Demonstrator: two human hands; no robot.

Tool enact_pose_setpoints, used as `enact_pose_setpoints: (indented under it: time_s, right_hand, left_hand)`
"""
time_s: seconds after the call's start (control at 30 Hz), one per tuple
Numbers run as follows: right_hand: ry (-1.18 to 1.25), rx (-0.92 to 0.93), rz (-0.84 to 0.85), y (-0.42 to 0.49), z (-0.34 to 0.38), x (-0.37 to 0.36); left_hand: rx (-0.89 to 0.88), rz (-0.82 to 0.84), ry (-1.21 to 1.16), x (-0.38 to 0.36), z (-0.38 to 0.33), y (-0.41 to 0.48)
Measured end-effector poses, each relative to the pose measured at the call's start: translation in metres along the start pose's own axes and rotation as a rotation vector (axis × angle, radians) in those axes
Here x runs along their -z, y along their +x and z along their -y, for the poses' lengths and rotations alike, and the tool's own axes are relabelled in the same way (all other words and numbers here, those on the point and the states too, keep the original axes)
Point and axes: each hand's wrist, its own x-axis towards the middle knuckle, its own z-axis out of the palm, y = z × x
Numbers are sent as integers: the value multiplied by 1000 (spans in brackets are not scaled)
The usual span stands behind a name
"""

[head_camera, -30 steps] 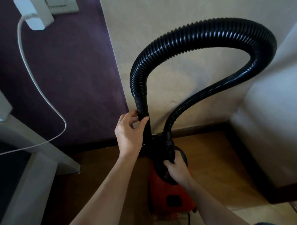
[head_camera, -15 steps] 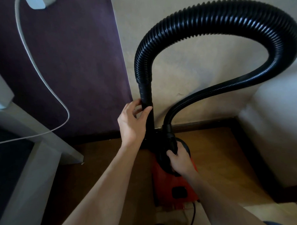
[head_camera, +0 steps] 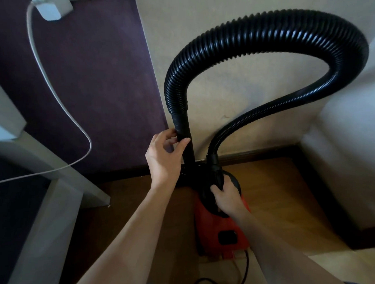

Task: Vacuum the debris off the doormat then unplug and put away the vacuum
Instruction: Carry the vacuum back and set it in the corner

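A red canister vacuum (head_camera: 226,236) stands on the wooden floor against the beige wall. Its black ribbed hose (head_camera: 263,33) loops high above it and comes down on the left into a smooth black tube (head_camera: 185,133). My left hand (head_camera: 164,157) holds that tube between thumb and fingers just below the ribbed section. My right hand (head_camera: 227,199) grips the hose fitting where it enters the black top of the vacuum. The vacuum's black power cord (head_camera: 246,267) curls on the floor at the bottom edge. The doormat is out of view.
A white charger (head_camera: 52,8) with a white cable (head_camera: 53,91) hangs on the dark purple wall at upper left. White furniture (head_camera: 45,178) stands at left. A pale wall (head_camera: 353,157) with dark skirting closes the corner at right.
The view has shifted slightly, so the hose loop sits lower in frame than half a second ago. Both hands keep the same holds on the tube and the hose fitting.
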Motion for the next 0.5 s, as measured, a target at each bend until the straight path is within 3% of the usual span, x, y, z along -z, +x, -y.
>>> enact_pose_setpoints:
  time_s: [0.23,0.5]
  right_hand:
    - [-348,44,-16,-13,14,22]
    - [-844,450,-206,-32,88,61]
  left_hand:
    - [-30,-1,-64,9,-28,-7]
    - [-347,21,191,22,-70,14]
